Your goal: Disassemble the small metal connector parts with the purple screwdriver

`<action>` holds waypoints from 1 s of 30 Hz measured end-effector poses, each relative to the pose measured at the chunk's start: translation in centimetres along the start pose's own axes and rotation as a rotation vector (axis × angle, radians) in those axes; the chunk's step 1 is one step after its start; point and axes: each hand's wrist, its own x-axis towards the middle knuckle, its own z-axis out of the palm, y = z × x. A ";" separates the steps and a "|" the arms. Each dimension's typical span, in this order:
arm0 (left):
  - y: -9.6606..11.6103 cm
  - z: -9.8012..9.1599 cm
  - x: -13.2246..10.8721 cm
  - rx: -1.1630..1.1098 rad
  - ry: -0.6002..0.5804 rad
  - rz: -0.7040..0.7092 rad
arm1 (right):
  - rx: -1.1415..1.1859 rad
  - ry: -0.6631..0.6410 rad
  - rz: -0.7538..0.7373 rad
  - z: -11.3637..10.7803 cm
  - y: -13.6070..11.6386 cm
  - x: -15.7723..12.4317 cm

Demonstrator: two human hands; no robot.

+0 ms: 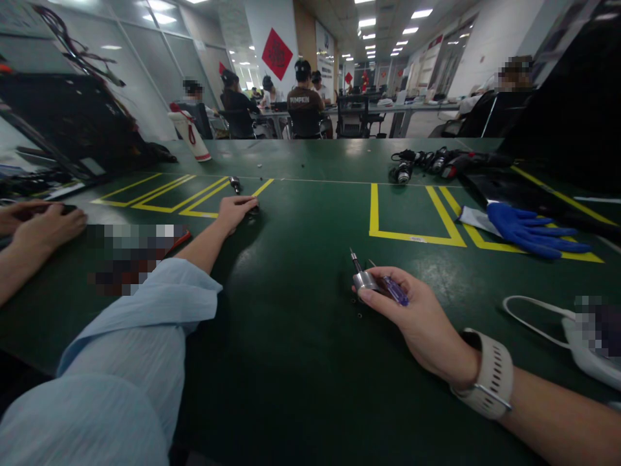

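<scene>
My right hand (420, 317) is closed around a silver cylindrical metal part (365, 280) with a thin stepped shaft pointing up. The same hand also holds a screwdriver (395, 290) with a translucent purple handle. Tiny dark pieces (359, 316) lie on the table just below these fingers. Farther off, my left hand (235, 212) reaches forward, its fingertips closed on a small dark part (253, 211) at the table surface; the fingers partly cover it. A small metal and black part (235, 184) stands just beyond that hand.
Yellow tape outlines (417, 239) mark the green table (301, 272). On the right lie a blue glove (533, 230), dark metal parts (402, 171) and a white strap (533, 301). Red-handled pliers (180, 241) and another person's hands (46, 226) are at left. A white cup (191, 136) stands behind.
</scene>
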 end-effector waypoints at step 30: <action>1.8 -2.3 -6.3 0.653 -0.198 0.225 | 0.015 -0.044 0.020 -0.1 -0.6 -0.1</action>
